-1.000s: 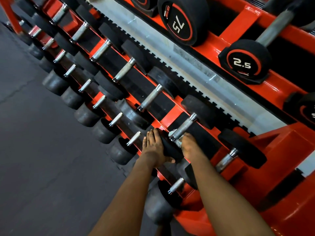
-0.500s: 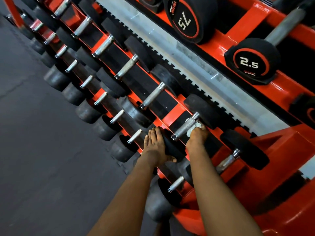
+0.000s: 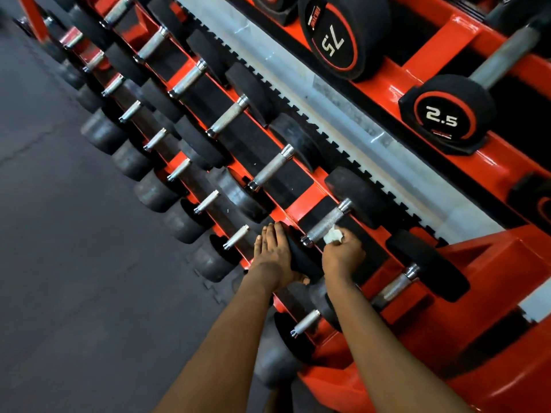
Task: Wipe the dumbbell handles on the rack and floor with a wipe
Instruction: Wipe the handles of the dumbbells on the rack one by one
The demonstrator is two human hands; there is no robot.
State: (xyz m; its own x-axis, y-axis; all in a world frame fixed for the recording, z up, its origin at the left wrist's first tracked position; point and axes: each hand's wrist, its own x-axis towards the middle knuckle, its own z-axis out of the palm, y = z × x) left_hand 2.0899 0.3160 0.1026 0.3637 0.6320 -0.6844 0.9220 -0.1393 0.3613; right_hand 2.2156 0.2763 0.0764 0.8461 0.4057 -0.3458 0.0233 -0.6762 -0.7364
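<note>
Mid-wipe, orange steel rack [image 3: 310,198]: our right hand [image 3: 343,257] pinches the crumpled white wipe [image 3: 333,235] against a knurled silver dumbbell handle [image 3: 325,222]; our left hand [image 3: 272,257], fingers straight, braces its black rubber head [image 3: 302,260]. Next, we judge, stroke along the handle, then move to its neighbour

The left forearm [image 3: 214,347] and right forearm [image 3: 384,347] showed bare throughout, as did the left hand [image 3: 272,259] and right hand [image 3: 343,257].

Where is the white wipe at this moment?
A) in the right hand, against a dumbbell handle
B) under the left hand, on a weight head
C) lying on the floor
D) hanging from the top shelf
A: the right hand pinches the wipe against the knurled handle.
</note>
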